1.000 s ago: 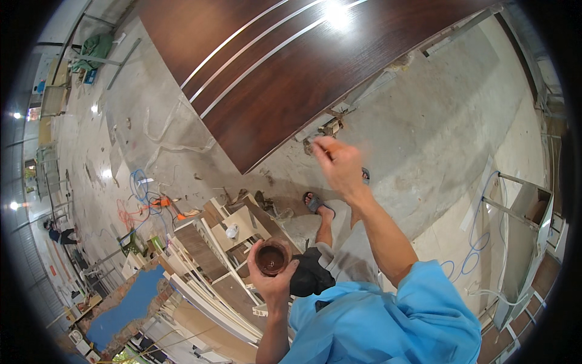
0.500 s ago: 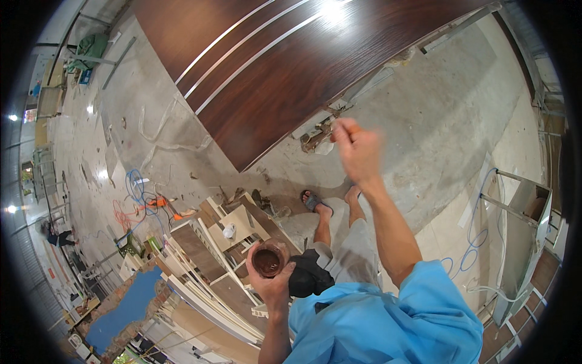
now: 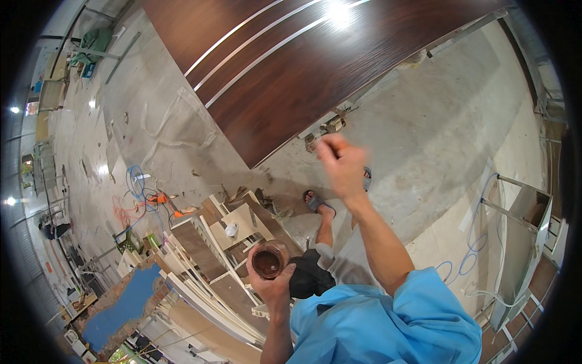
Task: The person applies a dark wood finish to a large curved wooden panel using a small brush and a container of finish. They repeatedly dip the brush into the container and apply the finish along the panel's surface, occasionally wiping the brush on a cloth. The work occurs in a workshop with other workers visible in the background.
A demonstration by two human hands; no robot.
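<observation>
My left hand (image 3: 274,290) is wrapped round a clear cup (image 3: 280,251) with dark brown liquid inside, held upright at waist height. A black cloth-like bundle (image 3: 311,276) is just to its right, against my clothes. My right hand (image 3: 345,165) is raised in front of me with its fingers curled together, smeared by motion; what it pinches, if anything, cannot be made out. Beyond it lies a large glossy dark-brown wood-grain panel (image 3: 267,115) with three pale inlaid strips. My right hand appears nearest to the panel's near edge.
Stacked boards and frame pieces (image 3: 212,261) stand at my left. Scraps (image 3: 330,125) show along the panel's near edge. Blue hose (image 3: 476,246) lies at right beside a metal-framed unit (image 3: 521,212). Tangled cords (image 3: 136,188) and a white plastic strip (image 3: 159,130) lie on the concrete floor.
My right hand has moved slightly left and nearer to me. The panel sits a little further right in view, and one foot has stepped forward. The cup stays in my left hand.
</observation>
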